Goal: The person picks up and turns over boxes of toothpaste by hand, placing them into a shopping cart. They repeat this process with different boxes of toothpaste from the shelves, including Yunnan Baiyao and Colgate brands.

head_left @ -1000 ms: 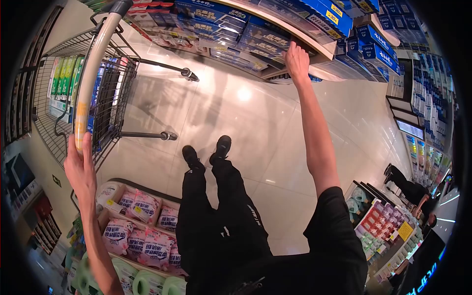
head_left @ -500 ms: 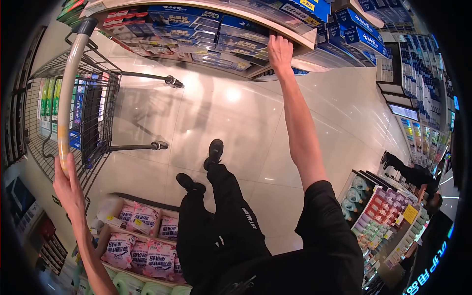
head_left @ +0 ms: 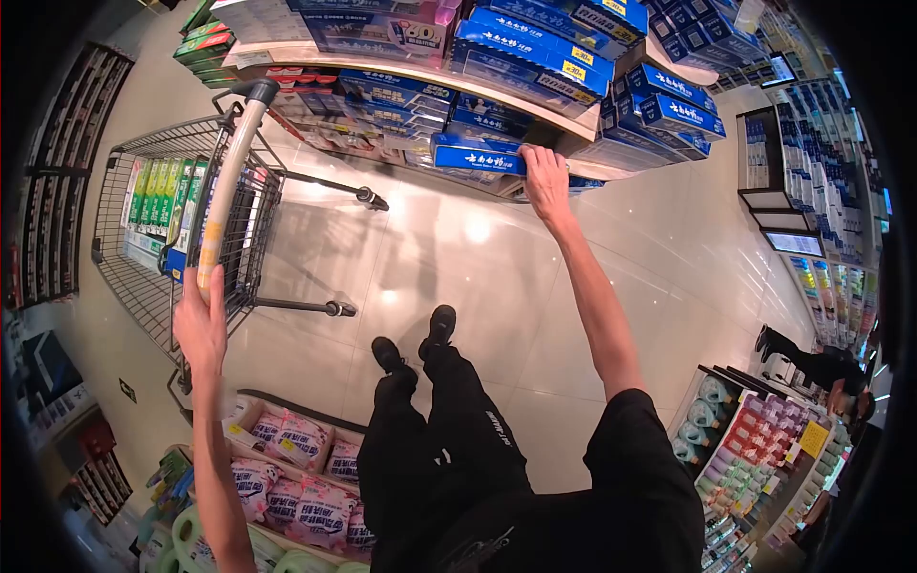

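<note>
My right hand (head_left: pixel 546 181) is closed around the right end of a long blue toothpaste box (head_left: pixel 478 155) with white lettering. The box sticks out in front of the lower shelf, below the shelf board (head_left: pixel 401 65). More blue boxes (head_left: pixel 396 95) are stacked behind it. On the left, my left hand (head_left: pixel 201 325) is wrapped around the pale handle (head_left: pixel 229 172) of a wire shopping cart (head_left: pixel 158 286). Green and white packages (head_left: pixel 162 196) stand inside the cart, with a blue one partly hidden by the handle.
Pink bags (head_left: pixel 287 435) fill a bin by my legs. Bottles stand on a display (head_left: pixel 755 439) at the right, near a person in black (head_left: pixel 821 372). Stacked blue boxes (head_left: pixel 669 110) form the shelf end. The cart's wheels (head_left: pixel 373 198) rest on the tiled floor (head_left: pixel 497 286).
My right hand has drawn the blue toothpaste box out from the lower shelf. The cart and my left hand now appear further right in view, and more of the upper shelf shows.
</note>
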Demonstrator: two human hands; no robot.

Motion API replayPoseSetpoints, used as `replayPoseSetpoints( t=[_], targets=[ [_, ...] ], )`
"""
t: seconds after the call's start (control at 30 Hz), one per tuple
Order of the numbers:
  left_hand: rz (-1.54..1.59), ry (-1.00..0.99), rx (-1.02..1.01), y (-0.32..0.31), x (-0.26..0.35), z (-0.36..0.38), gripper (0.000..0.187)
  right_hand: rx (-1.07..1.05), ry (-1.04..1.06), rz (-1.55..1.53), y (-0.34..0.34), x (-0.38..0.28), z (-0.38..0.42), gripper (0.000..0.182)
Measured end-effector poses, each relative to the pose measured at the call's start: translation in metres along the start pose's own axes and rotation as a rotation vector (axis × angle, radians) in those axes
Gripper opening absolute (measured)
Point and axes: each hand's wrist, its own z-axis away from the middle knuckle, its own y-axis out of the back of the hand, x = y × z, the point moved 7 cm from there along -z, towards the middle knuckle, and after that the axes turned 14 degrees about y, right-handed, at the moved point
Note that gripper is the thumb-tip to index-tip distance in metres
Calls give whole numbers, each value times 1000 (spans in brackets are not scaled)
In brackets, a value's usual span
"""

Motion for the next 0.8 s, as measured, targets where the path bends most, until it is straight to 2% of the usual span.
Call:
replayPoseSetpoints(
  t=[0.03,0.1,0.13,0.17,0.2,0.23,0.27,0.3,0.37,0.43,0.5,0.53,0.57,0.6,0.63,0.67,0.7,0.77,0.8],
  targets=[
    [32,-10,22,2,1,1,43,9,-1,-5,22,-8,-2,26],
    [126,-58,45,11,7,4,38,3,-67,-425,59,-21,-7,43],
    [263,-123,72,18,11,6,37,-32,-136,-619,66,-20,-6,63],
    [398,-185,94,22,11,9,37,-205,-179,-766,77,-23,-10,66],
    [471,-233,136,19,0,6,38,-257,-186,-920,100,-34,-12,68],
    [432,-413,290,36,11,17,38,-295,-179,-1062,118,-38,-20,70],
    [422,-528,307,44,19,27,36,-311,-104,-1105,126,-42,-24,71],
    [409,-644,307,53,36,46,35,-369,-115,-1274,148,-54,-32,70],
    [766,-534,-187,46,66,66,58,-443,-80,-1381,182,-71,-42,66],
    [1038,-531,-481,56,111,90,81,-448,-46,-1356,212,-78,-58,60],
    [1251,-492,-865,44,137,100,91,-496,-19,-1418,240,-94,-68,57],
    [1347,-447,-889,48,147,101,88,-496,-4,-1440,250,-99,-73,56],
    [1444,-406,-911,52,156,98,84,-504,21,-1325,254,-97,-78,56],
    [1494,-302,-877,49,158,90,68,-468,-57,-1364,253,-94,-77,54],
    [1498,-333,-881,45,162,83,68,-423,-130,-1394,250,-87,-79,53],
    [1522,-365,-788,40,162,71,61,-233,-93,-1439,249,-83,-84,51],
    [1544,-386,-698,35,159,65,55,-203,-160,-1548,239,-73,-76,55],
    [1629,-379,-638,24,153,52,50,99,-508,-1924,247,-78,-58,58],
    [1618,-378,-615,26,153,50,51,229,-611,-1946,245,-81,-43,59]
  ],
)
